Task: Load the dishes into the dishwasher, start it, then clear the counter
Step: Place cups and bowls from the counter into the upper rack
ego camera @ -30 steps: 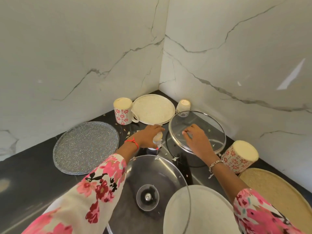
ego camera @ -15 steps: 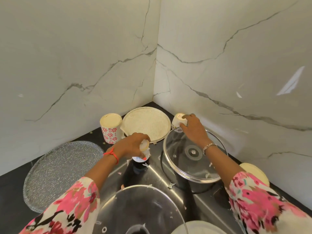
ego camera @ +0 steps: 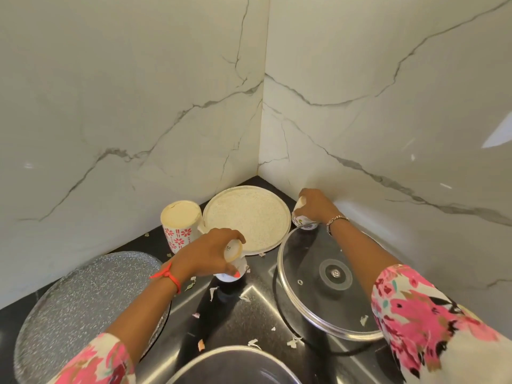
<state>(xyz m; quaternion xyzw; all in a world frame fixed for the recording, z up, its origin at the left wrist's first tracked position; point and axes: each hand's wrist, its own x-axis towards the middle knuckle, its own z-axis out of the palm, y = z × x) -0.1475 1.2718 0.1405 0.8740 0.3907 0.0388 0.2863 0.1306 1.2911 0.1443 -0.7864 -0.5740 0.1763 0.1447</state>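
My left hand (ego camera: pixel 206 253) grips a small upturned white cup (ego camera: pixel 234 259) near the middle of the counter. My right hand (ego camera: pixel 315 207) is curled over a second small cup (ego camera: pixel 300 216) standing by the right wall, mostly hiding it. Between the hands lies a cream speckled plate (ego camera: pixel 249 217) in the corner. An upturned mug with red flowers (ego camera: pixel 180 225) stands left of the plate. A glass pot lid (ego camera: pixel 324 281) with a steel rim lies under my right forearm.
A round glittery grey platter (ego camera: pixel 77 309) lies at the left. The rim of another glass lid (ego camera: pixel 235 353) shows at the bottom edge. Small food scraps (ego camera: pixel 213 292) dot the dark counter (ego camera: pixel 133 243). Marble walls close the corner behind.
My right hand left the glass lid, reached back to the small cup by the wall and closed over it. My left hand kept hold of its cup. The view came closer.
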